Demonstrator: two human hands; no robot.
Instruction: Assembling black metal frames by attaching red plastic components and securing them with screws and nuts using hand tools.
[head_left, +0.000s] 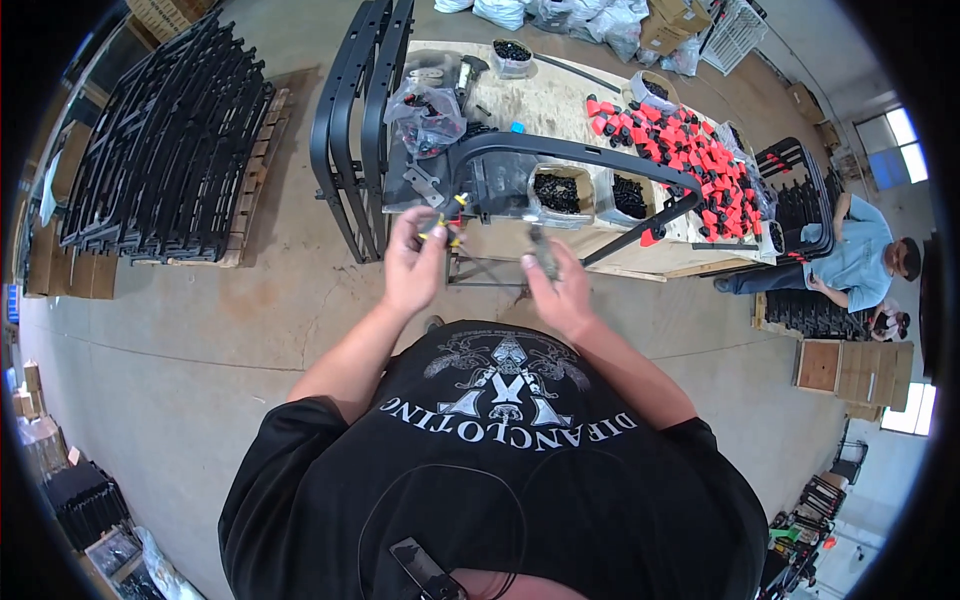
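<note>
In front of the workbench's near edge, my left hand [410, 270] is closed with a small yellow, red and black piece [456, 220] at its fingertips; its exact kind is unclear. Across from it, my right hand [562, 292] pinches a short grey-green object [543, 252], smeared by motion. The two hands are apart. Just beyond them a bent black metal tube frame [575, 150] rests on the bench, its right end reaching over the near edge. Close to my left hand lies a flat grey metal bracket [424, 185].
The plywood bench [560, 100] bears a heap of red-and-black plastic parts [690, 165], a tub of black fasteners [562, 192] and a plastic bag [428, 118]. Upright black frames [350, 120] stand at its left end. A black frame stack [165, 150] sits far left. A person [860, 250] works at right.
</note>
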